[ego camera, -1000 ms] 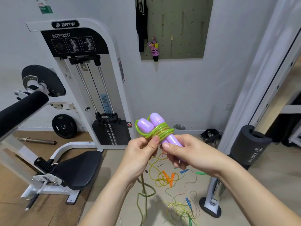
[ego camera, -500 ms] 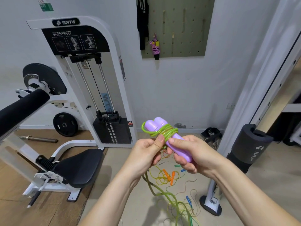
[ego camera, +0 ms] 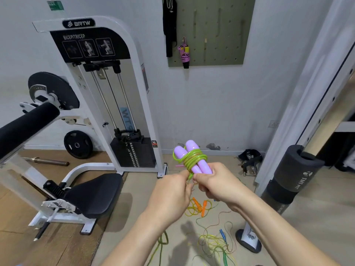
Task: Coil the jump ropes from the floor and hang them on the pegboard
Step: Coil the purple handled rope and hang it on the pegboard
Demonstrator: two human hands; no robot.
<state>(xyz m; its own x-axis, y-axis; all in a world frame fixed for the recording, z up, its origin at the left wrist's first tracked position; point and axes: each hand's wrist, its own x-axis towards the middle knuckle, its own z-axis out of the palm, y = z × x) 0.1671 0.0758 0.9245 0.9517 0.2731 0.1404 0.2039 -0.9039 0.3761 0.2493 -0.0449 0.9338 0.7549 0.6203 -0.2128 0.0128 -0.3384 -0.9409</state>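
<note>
Slack green cord (ego camera: 161,244) trailing to the floor (ego camera: 307,227) could snag the loose ropes (ego camera: 213,240) there, and if the left hand (ego camera: 169,196), grip pinching it, slips, the turns round the purple handles (ego camera: 190,156) clenched in the right hand (ego camera: 217,183) may unwind short of the pegboard (ego camera: 221,35).

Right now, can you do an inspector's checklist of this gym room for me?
Surface: beige floor, wood boards at left.
Job's things: green rope wound round two purple handles; pink rope hangs on the pegboard; orange-handled rope and blue-handled rope lie tangled on the floor.
Clutter: black straps by the wall.
Grips: right hand grips the purple handles; left hand pinches the green rope below them.
Cables: thin cable inside the weight machine.
Surroundings: seat, weight plate, bar, padded post.
</note>
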